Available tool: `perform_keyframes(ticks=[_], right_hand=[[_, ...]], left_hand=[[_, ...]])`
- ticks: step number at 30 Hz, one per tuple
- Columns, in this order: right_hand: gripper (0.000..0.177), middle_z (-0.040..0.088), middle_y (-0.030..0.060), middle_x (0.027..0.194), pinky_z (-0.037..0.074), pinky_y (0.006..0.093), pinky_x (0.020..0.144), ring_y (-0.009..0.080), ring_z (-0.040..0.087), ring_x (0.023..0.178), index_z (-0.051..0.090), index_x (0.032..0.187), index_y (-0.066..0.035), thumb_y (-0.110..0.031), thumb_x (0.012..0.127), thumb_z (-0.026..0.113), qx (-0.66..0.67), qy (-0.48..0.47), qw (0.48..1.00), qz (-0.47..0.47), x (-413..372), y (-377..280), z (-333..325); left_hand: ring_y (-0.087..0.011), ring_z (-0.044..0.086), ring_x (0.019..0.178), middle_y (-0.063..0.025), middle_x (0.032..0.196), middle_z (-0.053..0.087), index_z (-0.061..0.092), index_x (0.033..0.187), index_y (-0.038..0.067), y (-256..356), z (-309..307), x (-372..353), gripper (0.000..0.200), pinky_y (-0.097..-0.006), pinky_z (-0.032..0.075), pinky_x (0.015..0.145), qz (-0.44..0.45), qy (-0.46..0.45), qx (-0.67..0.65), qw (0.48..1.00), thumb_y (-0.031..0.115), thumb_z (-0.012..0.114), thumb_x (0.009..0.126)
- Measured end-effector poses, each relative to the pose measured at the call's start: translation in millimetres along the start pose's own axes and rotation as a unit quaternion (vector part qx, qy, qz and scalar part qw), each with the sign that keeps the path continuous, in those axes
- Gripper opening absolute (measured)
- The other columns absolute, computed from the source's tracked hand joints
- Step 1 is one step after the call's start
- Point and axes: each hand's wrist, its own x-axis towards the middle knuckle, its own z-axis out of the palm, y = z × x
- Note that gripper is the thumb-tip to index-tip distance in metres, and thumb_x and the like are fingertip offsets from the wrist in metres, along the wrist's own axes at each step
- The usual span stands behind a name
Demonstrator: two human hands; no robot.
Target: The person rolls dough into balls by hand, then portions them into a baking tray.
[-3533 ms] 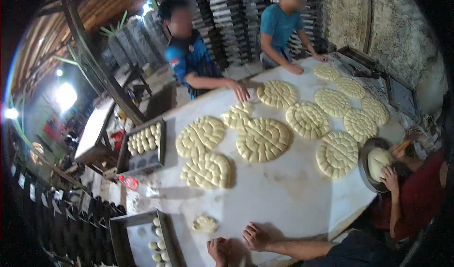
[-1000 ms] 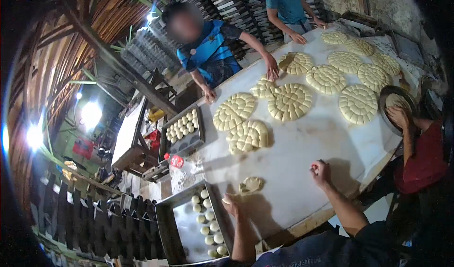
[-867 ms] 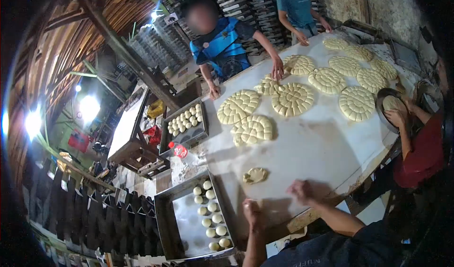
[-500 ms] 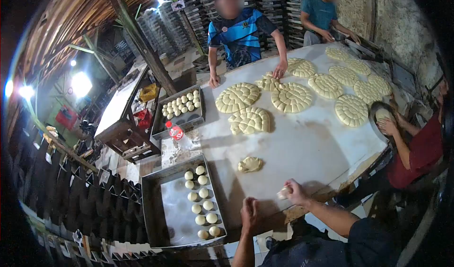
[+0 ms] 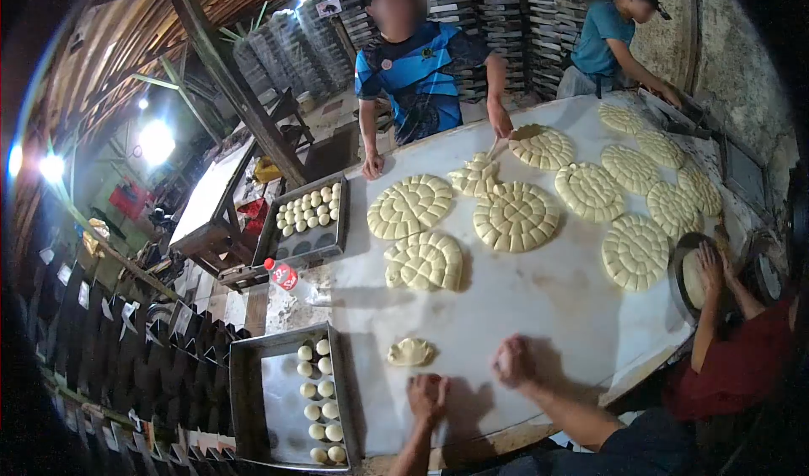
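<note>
My left hand [image 5: 428,398] is over the near part of the table, its fingers curled in; what they hold, if anything, is hidden. To its right my right hand [image 5: 512,360] is closed low over the tabletop. A small pale piece of dough showed in that hand a moment ago, and the fingers now cover it. Just beyond my left hand lies a loose lump of dough [image 5: 410,352]. Left of my hands stands a metal tray [image 5: 237,400] with dough balls [image 5: 327,389] in two rows along its right side.
Scored dough rounds [image 5: 515,216] lie across the far and right table [image 5: 539,307]. A red-labelled bottle [image 5: 286,277] stands between the near tray and a second tray of balls [image 5: 343,215]. Two people stand beyond; another at right presses dough in a round pan [image 5: 684,265].
My view has shifted, and both hands sit farther in over the table. The right hand has closed over its dough piece. A person opposite now pulls up a strand of dough.
</note>
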Motion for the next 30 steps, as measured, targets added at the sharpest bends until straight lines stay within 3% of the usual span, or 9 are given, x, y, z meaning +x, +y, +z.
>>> perform_keyframes(ticks=[3,6,8,13,16,19,24,27,30], right_hand=[[0.021,0.058,0.0157,0.090,0.044,0.0485,0.088,0.0355,0.055,0.093,0.058,0.086,-0.006,-0.021,0.073,0.065,0.023,-0.092,0.985,-0.143,-44.8,-16.4,-0.5],[0.017,0.058,0.0145,0.086,0.047,0.0450,0.083,0.0332,0.057,0.088,0.059,0.082,-0.006,-0.017,0.071,0.067,0.009,-0.121,0.958,-0.259,-40.0,33.1,-41.4],[0.013,0.056,0.0154,0.083,0.046,0.0463,0.080,0.0327,0.054,0.084,0.056,0.078,-0.003,-0.012,0.073,0.064,-0.034,-0.122,0.977,-0.173,-0.8,58.7,-55.9],[0.011,0.056,0.0179,0.080,0.045,0.0508,0.085,0.0379,0.054,0.083,0.056,0.079,0.000,-0.010,0.077,0.060,-0.047,0.026,0.997,-0.054,71.3,-0.8,-18.6],[0.011,0.057,0.0169,0.081,0.047,0.0500,0.086,0.0370,0.055,0.084,0.058,0.078,0.000,-0.010,0.077,0.060,0.009,-0.043,0.990,-0.133,25.6,-3.7,-13.8],[0.009,0.056,0.0142,0.080,0.049,0.0486,0.082,0.0353,0.056,0.082,0.058,0.074,-0.002,-0.010,0.076,0.061,0.055,-0.152,0.973,-0.165,12.3,36.9,-51.5],[0.009,0.053,0.0174,0.088,0.041,0.0493,0.080,0.0394,0.050,0.088,0.051,0.083,-0.001,-0.006,0.080,0.057,-0.062,0.039,0.996,-0.057,78.2,66.7,-11.6],[0.007,0.054,0.0177,0.092,0.041,0.0493,0.082,0.0392,0.049,0.093,0.052,0.085,-0.002,-0.008,0.083,0.055,-0.133,0.052,0.989,0.049,78.6,39.1,34.3],[0.011,0.057,0.0160,0.094,0.044,0.0471,0.080,0.0363,0.053,0.091,0.056,0.093,-0.005,-0.015,0.089,0.056,-0.010,0.043,0.996,0.078,46.1,-2.2,41.3]], left_hand=[[-0.0335,0.056,0.097,-0.0096,0.104,0.064,0.067,0.109,0.009,-10.1,18.4,-71.6,0.025,-0.0437,0.045,0.088,0.136,-0.078,0.133,0.979,0.015,0.068,0.084],[-0.0378,0.057,0.110,-0.0146,0.115,0.063,0.063,0.118,0.011,-12.6,-49.8,-77.7,0.033,-0.0487,0.041,0.102,0.161,-0.178,0.030,0.970,0.016,0.059,0.086],[-0.0293,0.058,0.092,-0.0068,0.096,0.064,0.068,0.098,0.013,-24.1,-69.8,-40.1,0.017,-0.0450,0.043,0.085,0.102,-0.178,0.172,0.963,0.014,0.064,0.082],[-0.0323,0.058,0.089,-0.0082,0.090,0.065,0.067,0.088,0.011,-15.2,-4.4,25.4,0.012,-0.0421,0.045,0.080,0.001,0.087,0.066,0.994,0.014,0.068,0.076],[-0.0319,0.059,0.091,-0.0078,0.091,0.065,0.067,0.091,0.012,20.4,-11.2,-6.7,0.013,-0.0434,0.046,0.085,0.032,-0.077,0.082,0.993,0.013,0.069,0.077],[-0.0308,0.059,0.088,-0.0063,0.088,0.064,0.067,0.090,0.013,13.4,-67.0,-30.1,0.015,-0.0437,0.046,0.085,0.121,-0.058,0.055,0.989,0.014,0.071,0.076],[-0.0330,0.057,0.094,-0.0089,0.103,0.065,0.065,0.092,0.010,-71.8,-61.3,5.9,0.014,-0.0438,0.046,0.085,0.073,0.038,0.167,0.982,0.010,0.068,0.078],[-0.0354,0.055,0.099,-0.0115,0.111,0.064,0.064,0.099,0.008,-57.2,-16.8,28.0,0.025,-0.0419,0.045,0.085,-0.014,0.085,-0.033,0.996,0.011,0.065,0.074],[-0.0341,0.054,0.114,-0.0151,0.124,0.058,0.061,0.115,0.004,-7.4,-37.0,-0.8,0.037,-0.0440,0.043,0.102,-0.017,-0.108,-0.110,0.988,0.006,0.059,0.079]])
